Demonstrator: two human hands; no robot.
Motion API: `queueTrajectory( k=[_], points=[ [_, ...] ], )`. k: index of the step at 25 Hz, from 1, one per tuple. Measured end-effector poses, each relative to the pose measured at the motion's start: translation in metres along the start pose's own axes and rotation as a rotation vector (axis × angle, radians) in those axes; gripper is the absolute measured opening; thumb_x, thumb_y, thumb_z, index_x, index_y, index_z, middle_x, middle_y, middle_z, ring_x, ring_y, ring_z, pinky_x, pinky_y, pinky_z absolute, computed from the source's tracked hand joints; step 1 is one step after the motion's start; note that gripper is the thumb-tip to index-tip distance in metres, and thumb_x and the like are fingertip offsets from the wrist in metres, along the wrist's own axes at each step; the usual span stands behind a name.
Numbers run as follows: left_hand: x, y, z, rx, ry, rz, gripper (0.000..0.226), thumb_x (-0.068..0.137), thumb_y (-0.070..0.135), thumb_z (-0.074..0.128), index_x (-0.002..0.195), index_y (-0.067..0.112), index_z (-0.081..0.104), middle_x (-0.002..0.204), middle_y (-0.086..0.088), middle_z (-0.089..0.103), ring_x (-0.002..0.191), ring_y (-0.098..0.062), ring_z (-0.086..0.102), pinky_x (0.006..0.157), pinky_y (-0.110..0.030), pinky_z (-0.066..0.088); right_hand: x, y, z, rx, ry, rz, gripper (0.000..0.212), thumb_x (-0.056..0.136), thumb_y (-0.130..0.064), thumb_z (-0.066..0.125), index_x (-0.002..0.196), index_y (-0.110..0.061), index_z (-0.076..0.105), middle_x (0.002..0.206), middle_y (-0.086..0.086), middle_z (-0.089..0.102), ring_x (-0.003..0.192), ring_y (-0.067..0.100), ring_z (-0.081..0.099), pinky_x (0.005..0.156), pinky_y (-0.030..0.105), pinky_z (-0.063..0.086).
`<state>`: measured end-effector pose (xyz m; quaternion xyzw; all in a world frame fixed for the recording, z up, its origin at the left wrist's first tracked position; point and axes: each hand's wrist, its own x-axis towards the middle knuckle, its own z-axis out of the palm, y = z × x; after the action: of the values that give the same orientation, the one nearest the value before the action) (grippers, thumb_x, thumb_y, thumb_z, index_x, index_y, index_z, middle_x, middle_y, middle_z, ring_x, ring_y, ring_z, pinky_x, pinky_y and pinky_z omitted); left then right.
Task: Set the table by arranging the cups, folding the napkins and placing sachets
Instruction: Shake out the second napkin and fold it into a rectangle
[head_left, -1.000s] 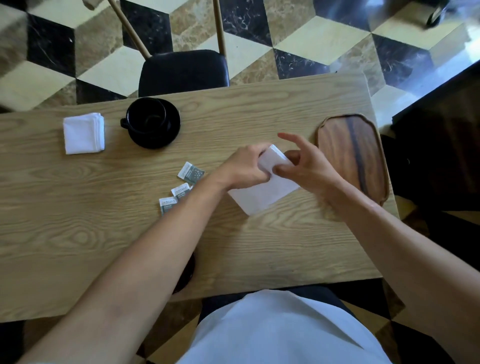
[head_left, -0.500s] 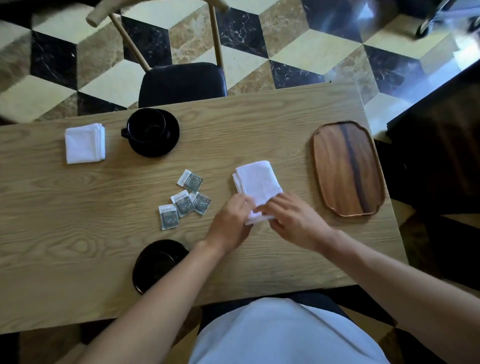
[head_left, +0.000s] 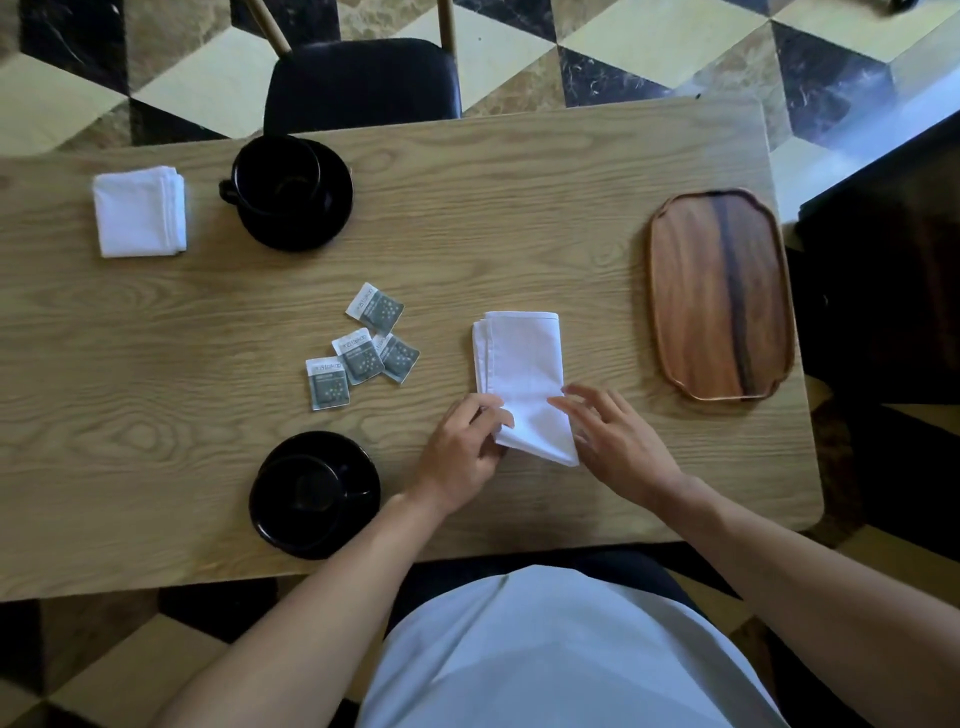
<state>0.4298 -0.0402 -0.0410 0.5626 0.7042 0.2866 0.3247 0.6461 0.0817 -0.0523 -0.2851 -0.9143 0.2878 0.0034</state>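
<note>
Head view: a big wooden desk (head_left: 156, 322) is seen from above. A brown tray (head_left: 680, 291) is laid at the right end, with nothing on it. Two black cups are set on saucers, one far (head_left: 291, 192) and one near (head_left: 314, 493). A folded napkin (head_left: 139, 210) is placed at the far left. A second napkin (head_left: 522, 374) is spread near the middle, folded into a long strip. Its near left corner is pinched by the left hand (head_left: 462, 452). The right hand (head_left: 615, 439) is kept open, fingers spread, touching the near right edge. Four small sachets (head_left: 363, 348) are left in a loose bunch just beside the napkin.

The strip should probably be folded in half next. To do it well, the near edge should be lifted with both hands, the corners matched up, and the fold pressed flat so no layers are slipped.
</note>
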Motion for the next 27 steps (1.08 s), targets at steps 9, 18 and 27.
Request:
queueTrajectory(
  k=[9,18,27],
  points=[
    [0.013,-0.016,-0.011,-0.012,0.017,-0.056,0.018,0.089,0.013,0.062,0.105,0.007,0.068,0.103,-0.006,0.071,0.097,-0.028,0.062,0.085,-0.039,0.045,0.021,-0.003,0.002,0.327,0.027,0.109,0.017,0.095,-0.013,0.065,0.111,-0.014,0.071,0.11,0.001,0.068,0.094,0.018,0.063,0.077,0.03,0.049],
    [0.025,-0.029,-0.018,0.412,-0.127,0.261,0.054,0.068,-0.012,0.068,0.119,0.006,0.07,0.124,-0.016,0.067,0.12,-0.039,0.06,0.092,-0.048,0.049,0.016,-0.004,0.01,0.3,0.024,0.122,0.026,0.085,-0.011,0.063,0.111,-0.013,0.069,0.12,0.0,0.061,0.09,0.012,0.059,0.074,0.022,0.045],
    [0.021,-0.021,-0.01,0.283,-0.11,-0.212,0.056,0.086,0.002,0.067,0.139,0.01,0.051,0.12,-0.014,0.054,0.105,-0.031,0.057,0.087,-0.045,0.052,0.014,-0.007,0.017,0.345,0.052,0.397,0.045,0.088,0.002,0.061,0.124,-0.026,0.062,0.109,-0.011,0.051,0.082,0.003,0.058,0.073,0.021,0.052]
  ],
)
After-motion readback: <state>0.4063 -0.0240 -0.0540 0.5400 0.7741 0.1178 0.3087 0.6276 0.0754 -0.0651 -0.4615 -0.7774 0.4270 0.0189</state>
